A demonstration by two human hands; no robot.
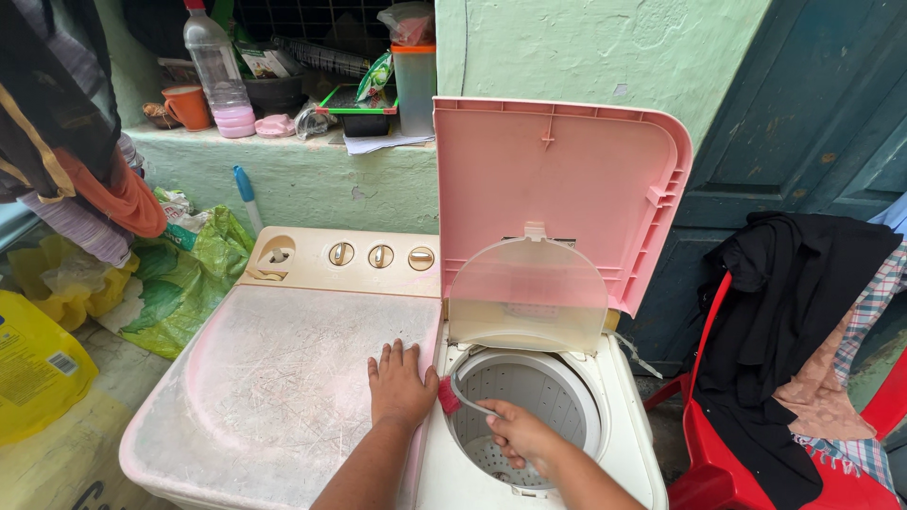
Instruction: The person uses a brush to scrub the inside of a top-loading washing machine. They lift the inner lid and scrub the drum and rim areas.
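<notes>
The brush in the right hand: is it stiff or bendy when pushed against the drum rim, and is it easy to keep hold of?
The brush looks light. Its thin pale handle curves, so it may flex under pressure. The red bristle head is small and probably soft. The right hand grips it fully, so slipping seems unlikely, though wetness cannot be told.

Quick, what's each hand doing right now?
Left hand: open, flat on the washer lid.
Right hand: closed around a brush at the spinner tub's rim.

Soft, even daylight, seemingly from overhead, fills the scene; shadows stay faint beneath both hands. No glare. Focus is sharp near the hands, with slight wide-angle bending toward the edges.
</notes>
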